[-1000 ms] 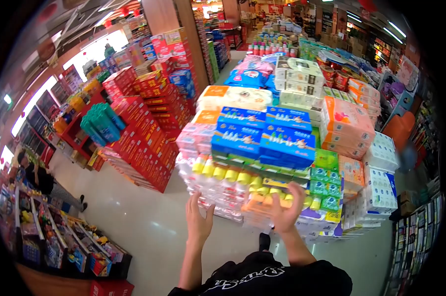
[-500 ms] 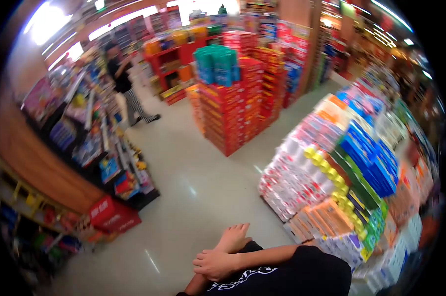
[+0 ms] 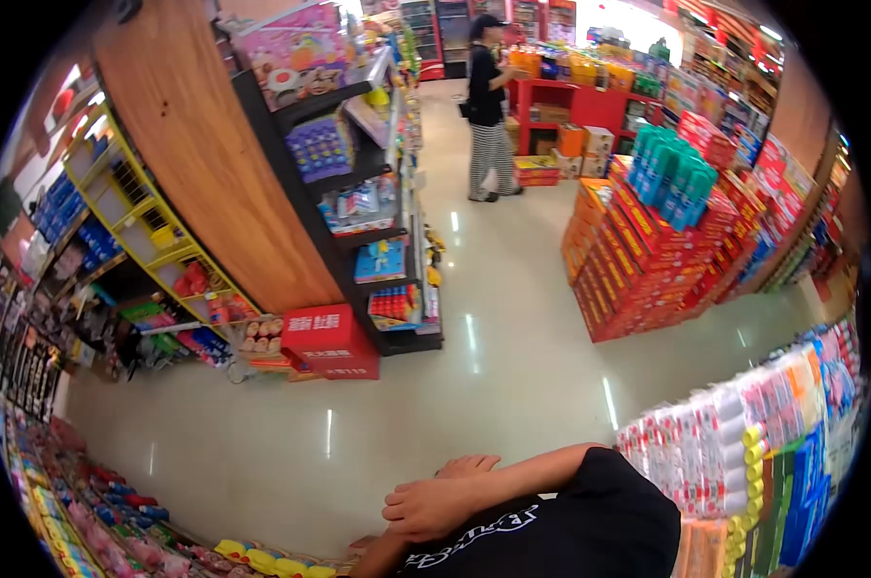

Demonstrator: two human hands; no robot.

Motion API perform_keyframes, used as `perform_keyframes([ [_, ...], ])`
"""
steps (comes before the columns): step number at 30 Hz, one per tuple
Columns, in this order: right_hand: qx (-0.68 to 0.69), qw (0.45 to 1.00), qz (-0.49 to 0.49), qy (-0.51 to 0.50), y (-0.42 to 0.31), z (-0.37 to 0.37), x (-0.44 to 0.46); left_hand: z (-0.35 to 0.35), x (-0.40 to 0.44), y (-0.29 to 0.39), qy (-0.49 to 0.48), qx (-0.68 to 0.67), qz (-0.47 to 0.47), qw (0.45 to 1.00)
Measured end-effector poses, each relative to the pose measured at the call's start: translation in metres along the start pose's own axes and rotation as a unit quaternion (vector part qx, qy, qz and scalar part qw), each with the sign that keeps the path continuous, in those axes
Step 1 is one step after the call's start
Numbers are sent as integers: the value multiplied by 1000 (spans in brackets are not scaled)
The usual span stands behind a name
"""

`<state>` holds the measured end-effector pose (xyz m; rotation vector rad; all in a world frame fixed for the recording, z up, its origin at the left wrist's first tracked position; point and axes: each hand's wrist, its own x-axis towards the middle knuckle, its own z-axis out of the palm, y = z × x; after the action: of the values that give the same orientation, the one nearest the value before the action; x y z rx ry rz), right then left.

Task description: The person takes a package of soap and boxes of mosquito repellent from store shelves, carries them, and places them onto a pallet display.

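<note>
My right hand point(image 3: 429, 508) lies across my left forearm near the wrist, its fingers curled round it. Just beyond it, my left hand point(image 3: 470, 465) shows only in part behind the right forearm, fingers loosely extended, with nothing visible in them. Both arms are crossed in front of my black shirt point(image 3: 570, 525). To the right of them stand stacked tissue packs point(image 3: 681, 453) with yellow-ended rolls.
A red box point(image 3: 331, 342) sits by the wood-panelled shelf end point(image 3: 204, 144). Red cartons point(image 3: 637, 260) topped with teal bottles point(image 3: 671, 173) stand at right. A person point(image 3: 488, 106) stands in the aisle. Packaged goods point(image 3: 98, 511) fill the lower left.
My hands, raised and apart over the stacked packs a second ago, came together and crossed. The view has swung left, so the stacks now sit at the lower right.
</note>
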<state>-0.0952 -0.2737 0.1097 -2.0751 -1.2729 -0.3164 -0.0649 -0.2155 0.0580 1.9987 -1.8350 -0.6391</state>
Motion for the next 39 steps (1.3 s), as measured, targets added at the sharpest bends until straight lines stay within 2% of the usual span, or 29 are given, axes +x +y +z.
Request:
perform_keyframes([
  [1, 7, 1000, -14, -4, 15, -1, 12, -12, -3, -12, -11, 10, -23, 1000],
  [4, 49, 997, -54, -21, 49, 6, 49, -36, -28, -43, 49, 0, -14, 999],
  [9, 122, 983, -100, -90, 104, 30, 110, -70, -71, -102, 96, -12, -82, 992],
  [15, 180, 958, -204, -93, 148, 68, 214, -100, -151, -180, 148, -26, -148, 978],
  [18, 200, 942, -214, -163, 188, 113, 285, -121, -213, -227, 168, -36, -173, 970],
  [22, 209, 937, -204, -191, 222, 142, 368, -154, -283, -282, 194, -38, -198, 960],
  [27, 199, 932, -252, -170, 250, 181, 458, -184, -357, -340, 212, -49, -227, 949],
  [30, 218, 930, -242, -170, 273, 203, 499, -203, -392, -375, 217, -55, -238, 945],
  [36, 229, 920, -256, -189, 352, 230, 587, -248, -443, -467, 230, -58, -256, 937],
  [39, 245, 914, -289, -145, 389, 241, 642, -278, -468, -521, 233, -53, -272, 932],
])
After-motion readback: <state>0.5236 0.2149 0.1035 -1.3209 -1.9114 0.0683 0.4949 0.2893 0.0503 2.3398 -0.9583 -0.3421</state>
